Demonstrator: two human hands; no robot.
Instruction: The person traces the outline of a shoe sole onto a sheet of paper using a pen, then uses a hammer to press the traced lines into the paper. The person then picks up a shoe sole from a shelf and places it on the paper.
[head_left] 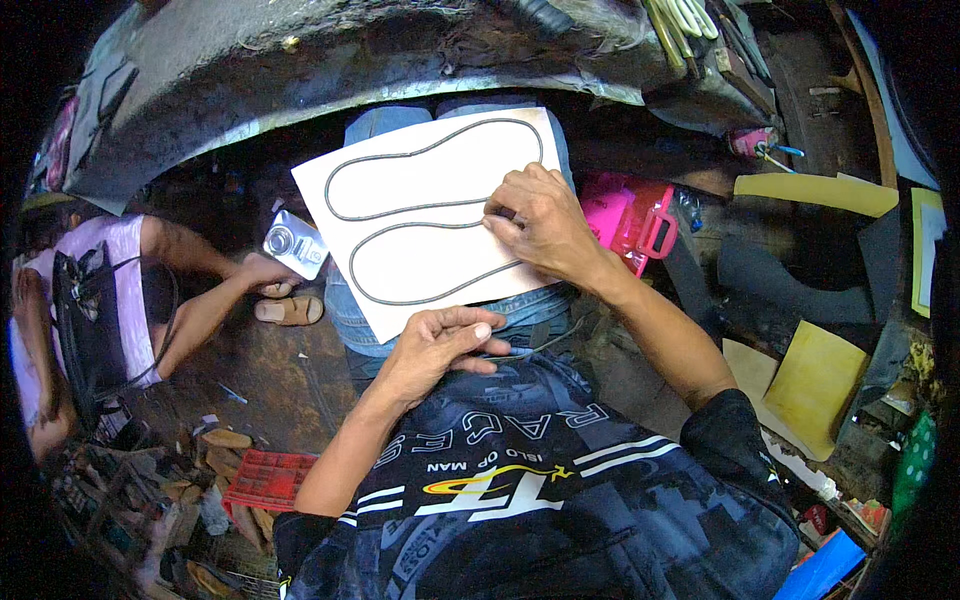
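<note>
A white sheet (440, 178) lies tilted across my lap over blue jeans. On it a dark thin cord (405, 303) forms two long, rounded shapes like shoe-sole outlines, one above the other. My right hand (545, 222) presses on the sheet's right side, thumb and fingers pinched together on the cord where the lower shape's upper line ends. Part of the cord is hidden under this hand. Near the sheet's lower edge, my left hand (445, 347) is loosely curled, its thumb against the fingers. A loose length of cord runs to its fingertips from the right.
To the left, another person's hand (265, 275) is beside a silver camera (295, 245). Right of my lap are a pink plastic case (630, 215), dark sheet pieces (790, 285) and a yellow sheet (815, 375). A red crate (265, 480) and scraps lie lower left. A worn bench (330, 60) spans the far side.
</note>
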